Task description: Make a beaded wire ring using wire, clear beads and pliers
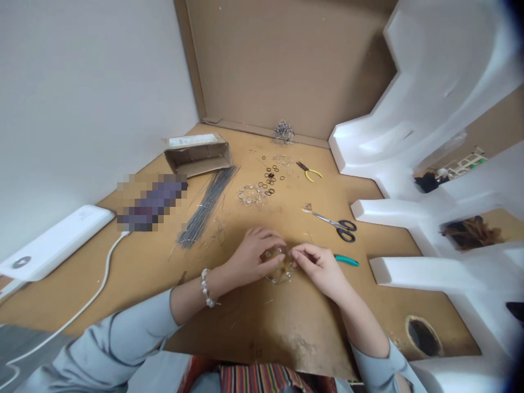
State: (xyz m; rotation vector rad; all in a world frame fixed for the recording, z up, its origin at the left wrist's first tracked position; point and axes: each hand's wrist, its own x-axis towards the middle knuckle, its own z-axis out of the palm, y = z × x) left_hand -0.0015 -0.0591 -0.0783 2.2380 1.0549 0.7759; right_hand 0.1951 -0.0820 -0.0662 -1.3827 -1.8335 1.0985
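Beaded wire ring is sitting low on the brown table, right in front of the person, and both hands are closing on it from either side. Left hand is curling over the ring's left edge, fingers bent and gripping the clear beads there, while a pearl bracelet is circling that wrist above a pale blue sleeve. Right hand is pinching the ring's upper right edge between thumb and fingertips, so that the two hands are nearly touching over it.

Just beside the right hand, a teal-handled tool is lying on the table, its tip hidden behind the knuckles. Farther back on that side, black-handled scissors are lying with blades pointing left, and yellow-handled pliers are resting beyond them. Behind the hands, a second beaded ring is lying flat, with a scatter of small dark rings just beside it. A bundle of thin grey wires is stretching diagonally to the left of these, and an open cardboard box is standing behind the bundle. A tangle of wire is sitting against the cardboard back wall.

At the far left, a white device with a white cable is resting on the table edge. White foam blocks are rising along the right side.
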